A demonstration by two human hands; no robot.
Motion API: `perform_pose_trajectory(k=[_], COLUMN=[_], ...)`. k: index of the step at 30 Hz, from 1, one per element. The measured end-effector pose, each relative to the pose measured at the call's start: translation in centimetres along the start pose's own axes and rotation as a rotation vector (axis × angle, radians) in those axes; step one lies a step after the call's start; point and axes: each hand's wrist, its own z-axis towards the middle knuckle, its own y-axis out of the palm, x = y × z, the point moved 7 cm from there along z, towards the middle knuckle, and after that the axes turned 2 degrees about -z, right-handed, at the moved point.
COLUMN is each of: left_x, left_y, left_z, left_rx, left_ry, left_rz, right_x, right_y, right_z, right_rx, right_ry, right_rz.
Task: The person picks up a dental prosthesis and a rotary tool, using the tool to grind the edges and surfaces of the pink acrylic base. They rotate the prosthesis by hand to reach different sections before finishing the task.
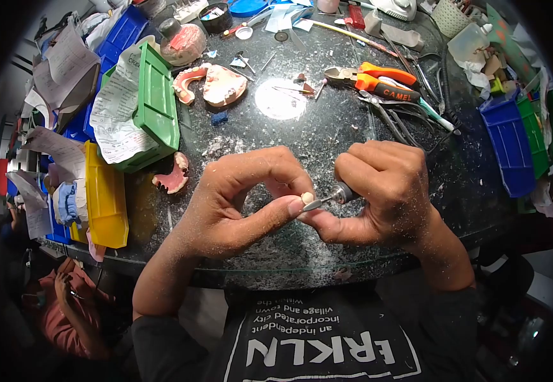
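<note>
Between thumb and index finger, my left hand (244, 204) pinches a small cream-coloured artificial tooth (307, 198). My right hand (384, 194) is wrapped round the dark handle of a rotary handpiece (342, 193). Its pointed metal bur (312, 205) lies against or right beside the tooth; the exact contact is too small to tell. The tip of my right thumb is close to my left thumb. Fine white dust covers both hands. Left of my left hand, a pink denture piece (173, 175) lies on the dark speckled table (225, 264).
A denture model (223, 86) stands beyond my hands. Orange-handled pliers (378, 79) and several metal tools lie at the back right. Green (160, 102), yellow (106, 194) and blue (509, 149) bins stand at the sides. A person (72, 305) sits at lower left.
</note>
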Motion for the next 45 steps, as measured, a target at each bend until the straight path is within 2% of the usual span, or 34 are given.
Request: perform_pose_trajectory(k=[3,18,39,45], left_x=[0.3,0.9,1.0,1.1], left_y=[0.1,0.1,0.3,0.2], left_z=[0.1,0.0,0.0,0.0], left_rx=[-0.026,-0.005,0.002,0.055], left_ry=[0.081,0.148,0.122,0.194], left_rz=[0.055,0.083,0.086,0.039], right_x=[-0.1,-0.1,-0.3,-0.1], right_y=[-0.3,-0.5,-0.4,-0.8], right_z=[0.2,0.2,0.1,0.2], right_rx=[0.011,0.038,0.026,0.052], right_ry=[-0.008,-0.014,-0.018,-0.026], right_rz=[-0.011,-0.016,0.003,-0.003])
